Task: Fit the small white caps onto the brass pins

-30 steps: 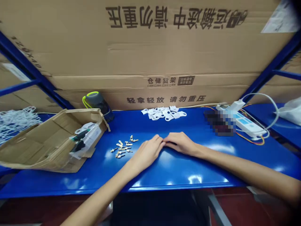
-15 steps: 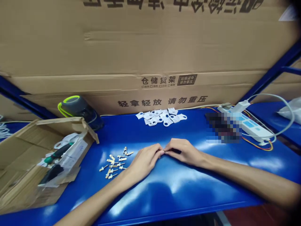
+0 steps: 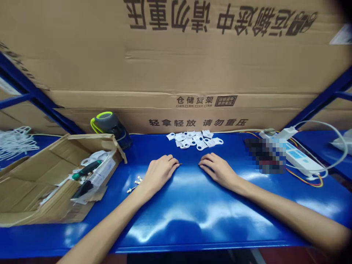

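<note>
My left hand (image 3: 161, 171) is closed in a pinch over the blue shelf (image 3: 192, 205), and a short, thin, dark piece (image 3: 180, 164) pokes out from its fingertips. Facing it across a gap, my right hand (image 3: 218, 169) has thumb and fingers pinched together; a tiny dark spot shows at the tips, too small to name. Beside my left wrist lie small brass-coloured metal parts (image 3: 139, 180), mostly hidden by that hand and forearm. Beyond both hands, against the cardboard, sits a pile of white tags with round holes (image 3: 201, 144).
At left stands an open cardboard box (image 3: 35, 172) containing a green-handled tool (image 3: 87, 169) and white pieces. A dark bottle (image 3: 117, 128) with a yellow-green strap is behind it. A white power strip (image 3: 302, 157) with cables lies at right. Large printed cardboard (image 3: 176, 69) forms the back.
My hands were touching at the fingertips and have drawn apart, the left one leftward and the right one slightly rightward. My left hand now covers most of the brass-coloured parts. The view has shifted.
</note>
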`<state>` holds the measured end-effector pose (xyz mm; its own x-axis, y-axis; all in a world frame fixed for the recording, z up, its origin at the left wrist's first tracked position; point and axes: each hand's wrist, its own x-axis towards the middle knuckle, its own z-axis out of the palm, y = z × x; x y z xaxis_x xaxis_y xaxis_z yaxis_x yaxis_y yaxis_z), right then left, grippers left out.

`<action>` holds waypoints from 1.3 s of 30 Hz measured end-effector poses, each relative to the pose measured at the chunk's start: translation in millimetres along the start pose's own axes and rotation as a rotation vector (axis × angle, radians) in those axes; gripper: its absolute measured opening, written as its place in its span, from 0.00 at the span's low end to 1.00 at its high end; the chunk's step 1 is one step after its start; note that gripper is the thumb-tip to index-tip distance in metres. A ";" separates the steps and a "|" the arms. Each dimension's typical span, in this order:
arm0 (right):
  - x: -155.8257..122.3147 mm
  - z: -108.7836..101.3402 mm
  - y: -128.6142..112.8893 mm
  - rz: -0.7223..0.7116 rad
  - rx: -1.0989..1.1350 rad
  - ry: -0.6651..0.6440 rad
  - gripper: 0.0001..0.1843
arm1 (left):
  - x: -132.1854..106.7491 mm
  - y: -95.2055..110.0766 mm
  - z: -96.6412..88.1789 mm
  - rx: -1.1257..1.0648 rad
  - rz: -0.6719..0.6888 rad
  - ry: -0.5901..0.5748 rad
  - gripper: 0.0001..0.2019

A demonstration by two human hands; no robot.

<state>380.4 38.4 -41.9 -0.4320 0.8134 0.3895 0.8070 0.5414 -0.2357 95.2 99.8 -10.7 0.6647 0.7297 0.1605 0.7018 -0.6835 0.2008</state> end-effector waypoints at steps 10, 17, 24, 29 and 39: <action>-3.8 3.6 -9.8 -0.021 -0.085 0.017 0.23 | -9.3 -52.3 -46.5 -0.197 -0.031 -0.014 0.20; -4.0 7.0 -15.1 -0.164 -0.088 -0.049 0.22 | -51.1 -67.0 -78.1 -0.328 -0.174 -0.147 0.19; -2.2 8.2 -16.1 -0.121 -0.118 -0.018 0.21 | -45.7 -50.8 -64.9 -0.125 -0.023 -0.227 0.10; -1.5 7.7 -16.4 -0.085 -0.106 0.021 0.20 | -35.6 -46.1 -49.4 -0.020 0.176 -0.224 0.11; 2.3 6.3 -42.8 -0.231 -0.062 -0.059 0.18 | -19.7 3.7 3.0 0.077 0.357 -0.051 0.17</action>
<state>342.4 18.4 -36.5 -0.6292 0.6813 0.3741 0.7062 0.7021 -0.0908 85.4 82.8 -16.0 0.8816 0.4445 0.1584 0.4396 -0.8957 0.0672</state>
